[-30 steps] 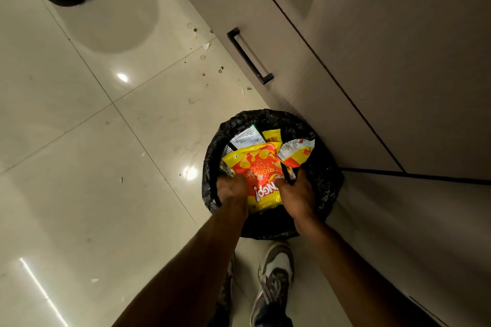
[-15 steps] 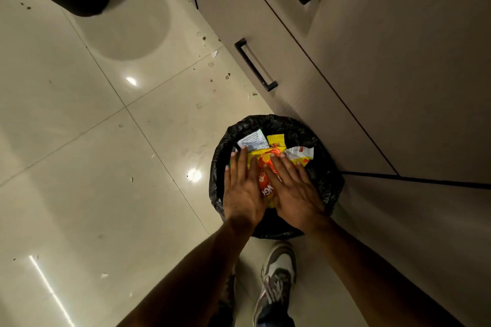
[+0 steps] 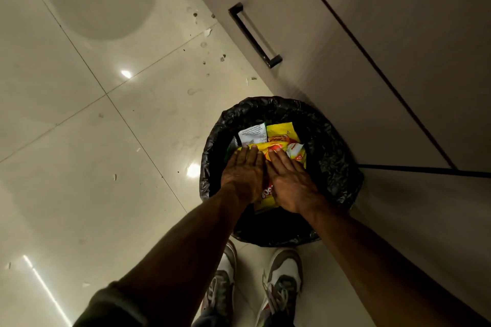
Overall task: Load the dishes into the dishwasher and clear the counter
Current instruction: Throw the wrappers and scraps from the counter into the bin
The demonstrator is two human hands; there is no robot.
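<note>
Both hands flat and open, left hand point(image 3: 243, 172) and right hand point(image 3: 291, 180) side by side pressing snack wrappers point(image 3: 279, 141) beneath them into the bin point(image 3: 332, 156), gripping nothing.

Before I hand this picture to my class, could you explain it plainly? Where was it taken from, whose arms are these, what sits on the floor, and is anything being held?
The picture comes from one wide-angle camera worn on a person's head, looking down at their own arms. There is no machine. The left hand and the right hand lie flat, palms down and fingers spread, side by side on a yellow and orange snack packet. They press on it and grip nothing. The packet lies on other wrappers, such as a white printed one, inside a round bin lined with a black plastic bag. The bin stands on a pale tiled floor dotted with small scraps, close to a cabinet front with a dark bar handle. The person's two shoes show just below the bin.
</note>
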